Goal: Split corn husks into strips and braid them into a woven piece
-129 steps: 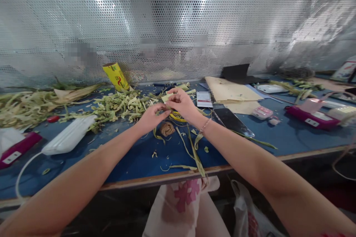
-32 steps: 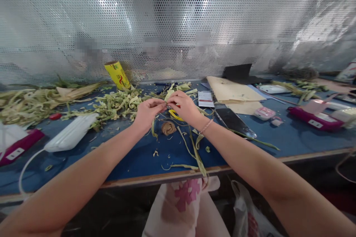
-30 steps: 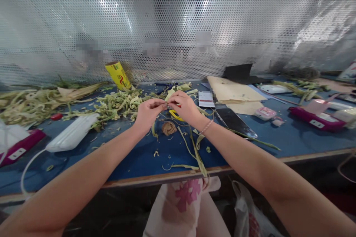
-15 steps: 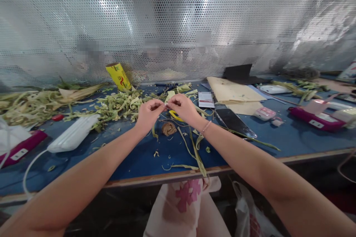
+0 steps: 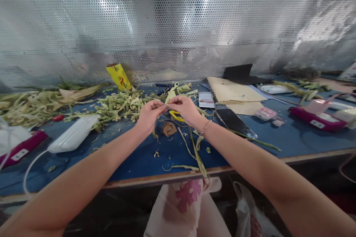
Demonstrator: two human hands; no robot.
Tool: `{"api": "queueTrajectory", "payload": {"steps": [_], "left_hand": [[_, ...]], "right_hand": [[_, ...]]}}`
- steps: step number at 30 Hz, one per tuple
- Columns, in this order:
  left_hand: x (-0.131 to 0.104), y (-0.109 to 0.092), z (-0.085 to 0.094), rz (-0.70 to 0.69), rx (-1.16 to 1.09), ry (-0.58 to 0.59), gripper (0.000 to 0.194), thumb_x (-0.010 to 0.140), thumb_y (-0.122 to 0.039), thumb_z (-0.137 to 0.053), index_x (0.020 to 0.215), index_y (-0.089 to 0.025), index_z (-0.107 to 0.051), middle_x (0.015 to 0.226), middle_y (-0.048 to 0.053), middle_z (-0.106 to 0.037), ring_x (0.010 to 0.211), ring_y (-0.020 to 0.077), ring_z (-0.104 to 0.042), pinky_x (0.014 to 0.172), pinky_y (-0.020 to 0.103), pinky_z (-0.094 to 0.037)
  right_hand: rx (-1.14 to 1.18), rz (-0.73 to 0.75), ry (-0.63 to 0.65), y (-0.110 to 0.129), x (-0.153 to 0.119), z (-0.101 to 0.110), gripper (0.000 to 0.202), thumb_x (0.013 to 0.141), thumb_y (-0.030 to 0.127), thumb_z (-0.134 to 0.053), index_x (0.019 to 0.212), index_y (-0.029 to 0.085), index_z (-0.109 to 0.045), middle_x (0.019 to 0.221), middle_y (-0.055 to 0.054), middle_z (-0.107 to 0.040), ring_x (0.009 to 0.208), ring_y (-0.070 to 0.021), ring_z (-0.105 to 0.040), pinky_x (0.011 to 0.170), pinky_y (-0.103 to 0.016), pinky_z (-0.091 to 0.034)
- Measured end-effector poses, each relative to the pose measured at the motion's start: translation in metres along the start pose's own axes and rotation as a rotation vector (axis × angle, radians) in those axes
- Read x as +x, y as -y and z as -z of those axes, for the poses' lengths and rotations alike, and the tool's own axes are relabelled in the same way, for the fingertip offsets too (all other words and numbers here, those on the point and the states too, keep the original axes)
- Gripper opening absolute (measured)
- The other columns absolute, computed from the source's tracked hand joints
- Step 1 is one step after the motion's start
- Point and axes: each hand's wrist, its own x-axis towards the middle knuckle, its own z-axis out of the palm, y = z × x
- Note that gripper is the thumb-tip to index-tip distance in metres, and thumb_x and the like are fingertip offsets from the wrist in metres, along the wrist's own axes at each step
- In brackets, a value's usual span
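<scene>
My left hand [image 5: 151,115] and my right hand [image 5: 185,108] meet over the middle of the bench, thumbs and fingertips pinched close together. Between them is a pale green husk strip [image 5: 170,95] that rises behind the fingertips. Where the fingers close on it, the small part is hidden. A yellow ring-shaped item [image 5: 177,116] lies just below my right hand. Nearer to me is a small roll of brown twine [image 5: 169,129]. Loose pale green strips [image 5: 197,152] lie between it and the front edge.
Husk heaps [image 5: 119,105] spread left, with a yellow tube [image 5: 119,77] behind. A white device [image 5: 73,133] with a cable and a magenta box [image 5: 25,148] sit left. Right are a phone [image 5: 236,123], brown paper [image 5: 236,90] and another magenta box [image 5: 318,118]. A perforated metal screen [image 5: 178,22] stands behind.
The husk strip now stands narrower and taller behind the fingertips. My fingers have shifted slightly, and my right hand sits a little lower. The rest of the bench looks the same.
</scene>
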Motion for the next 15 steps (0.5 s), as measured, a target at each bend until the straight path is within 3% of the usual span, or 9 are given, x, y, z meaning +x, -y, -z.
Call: {"api": "queueTrajectory", "payload": {"steps": [3, 10, 15], "left_hand": [[-0.0007, -0.0016, -0.0013, 0.035, -0.056, -0.006, 0.024, 0.045, -0.016, -0.075, 0.061, -0.014, -0.057, 0.054, -0.003, -0.06, 0.057, 0.0088, -0.057, 0.069, 0.026, -0.047], [-0.0012, -0.0071, -0.0008, 0.154, -0.108, -0.066, 0.021, 0.05, -0.012, -0.071, 0.059, -0.015, -0.052, 0.051, -0.003, -0.059, 0.052, 0.0083, -0.057, 0.064, 0.024, -0.047], [-0.0038, -0.0093, -0.0027, 0.116, -0.071, -0.035, 0.02, 0.051, -0.016, -0.072, 0.063, -0.016, -0.055, 0.053, -0.003, -0.059, 0.054, 0.0078, -0.056, 0.066, 0.025, -0.047]], "right_hand": [[-0.067, 0.048, 0.022, 0.0021, -0.0006, 0.001, 0.01, 0.059, 0.018, -0.065, 0.066, 0.015, -0.059, 0.067, -0.001, -0.061, 0.065, -0.0109, -0.057, 0.069, -0.027, -0.049], [-0.392, 0.35, 0.045, 0.006, -0.004, 0.0049, 0.003, 0.066, 0.014, -0.062, 0.069, 0.016, -0.063, 0.078, -0.003, -0.059, 0.073, -0.0122, -0.056, 0.067, -0.027, -0.048], [-0.486, 0.463, 0.025, 0.0041, -0.0025, 0.007, 0.006, 0.072, 0.013, -0.059, 0.069, 0.017, -0.062, 0.076, -0.003, -0.06, 0.077, -0.0137, -0.055, 0.07, -0.028, -0.046]]}}
